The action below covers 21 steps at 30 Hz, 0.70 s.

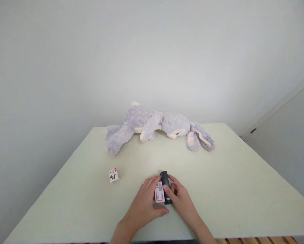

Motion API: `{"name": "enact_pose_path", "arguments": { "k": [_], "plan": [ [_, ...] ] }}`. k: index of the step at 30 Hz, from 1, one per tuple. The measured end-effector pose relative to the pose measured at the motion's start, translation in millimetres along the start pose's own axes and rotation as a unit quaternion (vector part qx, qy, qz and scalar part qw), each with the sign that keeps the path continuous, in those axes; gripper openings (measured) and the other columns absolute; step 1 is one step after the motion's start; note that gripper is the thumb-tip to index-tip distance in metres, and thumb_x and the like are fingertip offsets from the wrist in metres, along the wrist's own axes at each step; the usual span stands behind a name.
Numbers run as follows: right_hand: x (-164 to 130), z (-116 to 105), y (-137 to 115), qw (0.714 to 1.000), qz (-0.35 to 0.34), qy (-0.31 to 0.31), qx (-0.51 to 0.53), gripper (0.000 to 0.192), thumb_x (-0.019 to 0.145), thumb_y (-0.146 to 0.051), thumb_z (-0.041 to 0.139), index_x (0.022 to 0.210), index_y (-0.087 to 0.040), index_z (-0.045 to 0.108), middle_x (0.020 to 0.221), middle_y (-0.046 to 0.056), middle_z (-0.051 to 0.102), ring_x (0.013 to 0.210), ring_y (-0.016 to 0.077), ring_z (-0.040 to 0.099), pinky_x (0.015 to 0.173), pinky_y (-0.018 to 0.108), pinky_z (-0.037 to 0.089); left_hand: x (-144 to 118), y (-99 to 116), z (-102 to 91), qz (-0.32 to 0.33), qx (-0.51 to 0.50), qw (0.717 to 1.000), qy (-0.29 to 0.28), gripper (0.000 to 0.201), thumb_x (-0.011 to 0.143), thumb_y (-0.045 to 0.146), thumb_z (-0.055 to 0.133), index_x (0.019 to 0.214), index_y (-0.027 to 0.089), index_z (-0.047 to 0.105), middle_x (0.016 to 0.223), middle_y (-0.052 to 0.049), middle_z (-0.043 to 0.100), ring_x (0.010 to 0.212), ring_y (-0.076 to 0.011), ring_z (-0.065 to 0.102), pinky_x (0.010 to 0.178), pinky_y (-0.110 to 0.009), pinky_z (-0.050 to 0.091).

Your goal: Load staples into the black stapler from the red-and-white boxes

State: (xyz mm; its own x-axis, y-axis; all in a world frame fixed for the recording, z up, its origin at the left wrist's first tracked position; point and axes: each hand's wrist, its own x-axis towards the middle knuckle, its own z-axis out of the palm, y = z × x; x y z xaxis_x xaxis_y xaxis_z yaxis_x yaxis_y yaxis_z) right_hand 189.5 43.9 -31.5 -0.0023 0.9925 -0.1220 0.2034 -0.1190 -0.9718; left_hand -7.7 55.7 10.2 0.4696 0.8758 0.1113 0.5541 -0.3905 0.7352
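Near the table's front edge my left hand (pixel 144 203) holds a small white and pink box (pixel 159 194) between thumb and fingers. Right beside the box lies a small black stapler-like object (pixel 165 184), and my right hand (pixel 180 196) rests on it with the index finger across its near end. Both hands meet over these two things. Part of the black object is hidden under my right fingers.
A pale green table (pixel 230 189) stands against a white wall. A grey plush rabbit (pixel 157 127) lies on its side at the far edge. A small white and red box (pixel 113 175) sits to the left of my hands.
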Motion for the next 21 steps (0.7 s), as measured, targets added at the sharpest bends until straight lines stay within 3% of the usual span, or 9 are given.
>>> {"name": "enact_pose_path", "arguments": {
  "k": [3,4,6,7,9,11,15,18,21],
  "plan": [
    [-17.8,-7.7,5.4,0.999,0.01,0.03,0.026,0.072,0.099,-0.06,0.049,0.157,-0.02,0.036,0.077,-0.003,0.053,0.07,0.0181,0.054,0.066,0.029,0.045,-12.2,-24.0,-36.6,-0.053,0.051,0.991,0.116,0.065,0.09,0.046,0.068,0.149,0.031,0.046,0.149,-0.009,0.052,0.138,-0.0301,0.046,0.116,-0.05,0.039],
    [-25.5,-11.0,8.1,0.999,0.012,0.028,0.017,0.073,0.098,-0.059,0.051,0.158,-0.02,0.034,0.08,-0.003,0.054,0.071,0.0183,0.055,0.067,0.029,0.045,-17.5,-37.0,-53.7,-0.09,0.074,0.977,0.18,0.049,0.096,0.049,0.058,0.14,0.028,0.055,0.139,-0.01,0.058,0.129,-0.0294,0.053,0.112,-0.05,0.042],
    [-40.3,-16.3,13.1,1.0,0.015,0.013,-0.024,0.08,0.093,-0.056,0.061,0.159,-0.02,0.032,0.084,-0.002,0.055,0.07,0.0177,0.055,0.067,0.029,0.046,-28.2,-65.5,-87.4,-0.217,0.112,0.924,0.294,0.048,0.096,0.058,0.05,0.124,0.021,0.063,0.117,-0.011,0.067,0.101,-0.0284,0.064,0.093,-0.046,0.051],
    [-46.4,-17.6,14.6,0.999,0.019,0.007,-0.048,0.084,0.09,-0.054,0.066,0.159,-0.021,0.031,0.087,-0.001,0.056,0.068,0.0173,0.055,0.066,0.029,0.047,-32.5,-78.6,-100.7,-0.288,0.119,0.895,0.319,0.054,0.093,0.063,0.051,0.124,0.02,0.062,0.109,-0.009,0.069,0.091,-0.0276,0.065,0.083,-0.044,0.053],
    [-54.3,-16.5,14.6,0.994,0.029,0.005,-0.101,0.091,0.086,-0.05,0.071,0.161,-0.024,0.027,0.097,0.001,0.06,0.069,0.0173,0.057,0.068,0.03,0.049,-35.9,-96.9,-113.9,-0.349,0.093,0.879,0.313,0.058,0.088,0.067,0.054,0.12,0.02,0.062,0.096,-0.006,0.071,0.078,-0.0261,0.066,0.072,-0.039,0.051],
    [-55.6,-11.5,10.5,0.987,0.025,0.009,-0.157,0.096,0.082,-0.046,0.076,0.162,-0.028,0.027,0.108,0.003,0.062,0.077,0.0207,0.063,0.074,0.033,0.051,-29.6,-100.9,-106.8,-0.344,0.064,0.891,0.289,0.054,0.087,0.066,0.056,0.117,0.022,0.063,0.09,-0.003,0.072,0.075,-0.025,0.068,0.069,-0.036,0.05],
    [-45.7,-0.4,-1.3,0.974,-0.006,0.01,-0.225,0.098,0.077,-0.037,0.079,0.161,-0.032,0.029,0.125,0.007,0.062,0.102,0.0292,0.068,0.088,0.037,0.052,4.3,-76.3,-54.2,-0.28,0.02,0.928,0.246,0.045,0.09,0.059,0.057,0.117,0.024,0.065,0.086,-0.001,0.073,0.074,-0.0213,0.07,0.069,-0.031,0.051],
    [-37.2,3.3,-6.5,0.967,-0.024,0.005,-0.252,0.091,0.078,-0.032,0.076,0.159,-0.033,0.035,0.13,0.007,0.062,0.103,0.0299,0.07,0.089,0.036,0.053,27.9,-51.0,-17.3,-0.241,-0.009,0.948,0.209,0.039,0.092,0.056,0.057,0.114,0.025,0.068,0.086,-0.002,0.075,0.073,-0.0201,0.07,0.069,-0.03,0.051],
    [-32.1,4.0,-9.1,0.962,-0.033,-0.005,-0.269,0.085,0.08,-0.029,0.073,0.157,-0.034,0.038,0.129,0.007,0.064,0.102,0.029,0.071,0.087,0.034,0.053,36.1,-34.0,1.5,-0.224,-0.03,0.957,0.183,0.035,0.095,0.055,0.056,0.103,0.024,0.071,0.089,-0.005,0.077,0.076,-0.021,0.072,0.071,-0.031,0.051]
  ]
}}
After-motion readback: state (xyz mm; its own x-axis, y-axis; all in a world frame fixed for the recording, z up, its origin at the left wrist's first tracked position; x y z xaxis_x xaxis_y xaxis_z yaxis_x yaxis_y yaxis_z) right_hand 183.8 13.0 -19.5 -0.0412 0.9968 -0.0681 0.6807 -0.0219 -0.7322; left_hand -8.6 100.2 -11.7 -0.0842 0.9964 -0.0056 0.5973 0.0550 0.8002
